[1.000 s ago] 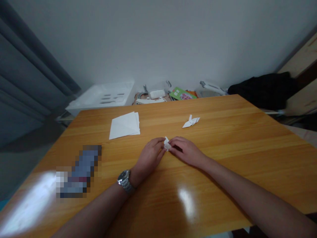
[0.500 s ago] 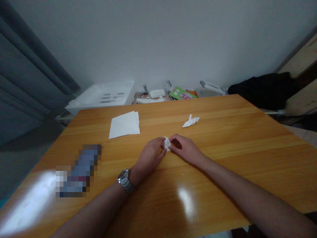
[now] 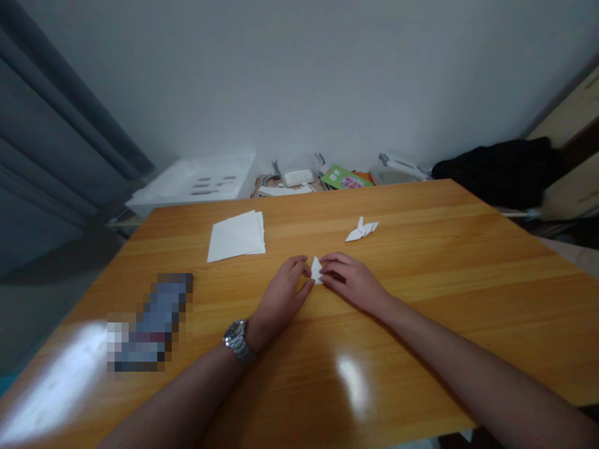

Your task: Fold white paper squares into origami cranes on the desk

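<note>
A small folded white paper [image 3: 316, 270] with a pointed top lies on the wooden table between my hands. My left hand [image 3: 286, 288], with a metal watch [image 3: 238, 340] at its wrist, grips the left edge of the paper between thumb and fingers. From the right, my right hand [image 3: 350, 278] pinches the other edge, its fingertips close to those of the left. Beyond it, a folded white paper bird [image 3: 362, 230] rests on the table. A stack of white paper sheets [image 3: 236, 237] lies to the left.
A blurred-out, phone-like object [image 3: 161, 315] lies on the wooden table [image 3: 421, 249] at the left. Behind the table are a white tray [image 3: 201, 178], a green booklet [image 3: 345, 177] and a black cloth [image 3: 500, 171] at the right.
The folded paper now shows a clearer upright point. My right fingers have shifted slightly along its edge, and the left fingers have moved a little off its top.
</note>
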### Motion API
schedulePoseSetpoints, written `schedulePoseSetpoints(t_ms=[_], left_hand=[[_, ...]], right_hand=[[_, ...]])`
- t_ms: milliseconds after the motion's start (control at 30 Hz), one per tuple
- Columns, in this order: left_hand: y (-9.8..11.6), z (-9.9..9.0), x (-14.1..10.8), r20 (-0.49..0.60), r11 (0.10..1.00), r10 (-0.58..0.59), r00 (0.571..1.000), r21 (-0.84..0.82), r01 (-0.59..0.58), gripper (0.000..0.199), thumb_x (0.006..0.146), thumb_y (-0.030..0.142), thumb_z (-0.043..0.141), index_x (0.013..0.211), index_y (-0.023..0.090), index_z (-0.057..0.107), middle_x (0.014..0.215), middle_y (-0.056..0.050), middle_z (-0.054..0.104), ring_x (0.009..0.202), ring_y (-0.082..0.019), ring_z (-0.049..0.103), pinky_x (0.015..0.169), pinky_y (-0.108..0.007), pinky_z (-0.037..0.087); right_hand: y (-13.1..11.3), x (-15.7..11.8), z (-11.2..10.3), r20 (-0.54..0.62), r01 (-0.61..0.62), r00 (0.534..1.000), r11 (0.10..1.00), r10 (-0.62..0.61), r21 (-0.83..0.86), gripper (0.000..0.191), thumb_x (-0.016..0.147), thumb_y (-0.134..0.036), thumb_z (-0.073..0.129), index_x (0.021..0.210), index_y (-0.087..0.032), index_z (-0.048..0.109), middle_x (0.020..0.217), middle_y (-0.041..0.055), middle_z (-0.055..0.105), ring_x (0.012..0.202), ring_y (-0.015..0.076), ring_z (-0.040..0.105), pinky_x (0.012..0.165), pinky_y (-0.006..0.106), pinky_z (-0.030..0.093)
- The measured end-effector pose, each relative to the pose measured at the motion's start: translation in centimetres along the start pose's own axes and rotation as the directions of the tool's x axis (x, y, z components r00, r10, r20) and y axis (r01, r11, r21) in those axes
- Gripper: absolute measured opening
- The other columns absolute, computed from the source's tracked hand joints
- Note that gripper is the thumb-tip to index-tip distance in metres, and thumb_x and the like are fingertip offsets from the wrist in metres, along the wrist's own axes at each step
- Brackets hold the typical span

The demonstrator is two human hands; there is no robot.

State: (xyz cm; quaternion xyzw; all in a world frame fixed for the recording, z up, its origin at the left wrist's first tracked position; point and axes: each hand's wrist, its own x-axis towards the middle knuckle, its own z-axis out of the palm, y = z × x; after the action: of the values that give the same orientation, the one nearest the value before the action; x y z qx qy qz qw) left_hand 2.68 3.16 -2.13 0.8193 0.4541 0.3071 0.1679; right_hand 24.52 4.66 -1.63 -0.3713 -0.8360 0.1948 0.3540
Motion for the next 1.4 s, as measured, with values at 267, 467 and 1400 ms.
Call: schedulePoseSetpoints(t_ms=[267,467,1400], left_hand=[[0.2,-0.5,0.1,-0.019,0.999,-0.009,1.000,0.048,0.009,0.017,0.099,0.018,0.054,0.109,0.020,0.067,0.118,-0.007,0.062,0.109,-0.021,0.061,0.101,-0.039,0.052],[0.6,-0.8,-0.1,0.010,0.980,0.021,1.000,0.198,-0.022,0.022,0.099,0.023,0.056,0.114,0.019,0.071,0.123,-0.009,0.064,0.109,-0.023,0.063,0.101,-0.040,0.053],[2.9,-1.6,-1.0,0.226,0.896,0.069,0.972,0.414,-0.160,0.038,0.101,0.031,0.052,0.135,0.017,0.060,0.143,-0.013,0.059,0.126,-0.028,0.058,0.111,-0.049,0.040]], right_hand=[[0.1,-0.3,-0.4,0.093,0.100,0.992,0.978,-0.084,-0.180,0.020,0.099,-0.028,0.058,0.111,-0.021,0.073,0.129,0.0123,0.067,0.121,0.0259,0.062,0.104,0.045,0.051],[0.0,-0.3,-0.8,0.160,0.148,0.981,0.959,-0.112,-0.240,0.028,0.101,-0.030,0.055,0.121,-0.018,0.070,0.127,0.0122,0.070,0.122,0.0269,0.062,0.106,0.045,0.051],[0.4,-0.7,-1.4,0.216,0.123,0.975,0.944,-0.057,-0.306,0.038,0.101,-0.035,0.053,0.135,-0.019,0.063,0.144,0.0135,0.059,0.133,0.0270,0.055,0.112,0.045,0.046]])
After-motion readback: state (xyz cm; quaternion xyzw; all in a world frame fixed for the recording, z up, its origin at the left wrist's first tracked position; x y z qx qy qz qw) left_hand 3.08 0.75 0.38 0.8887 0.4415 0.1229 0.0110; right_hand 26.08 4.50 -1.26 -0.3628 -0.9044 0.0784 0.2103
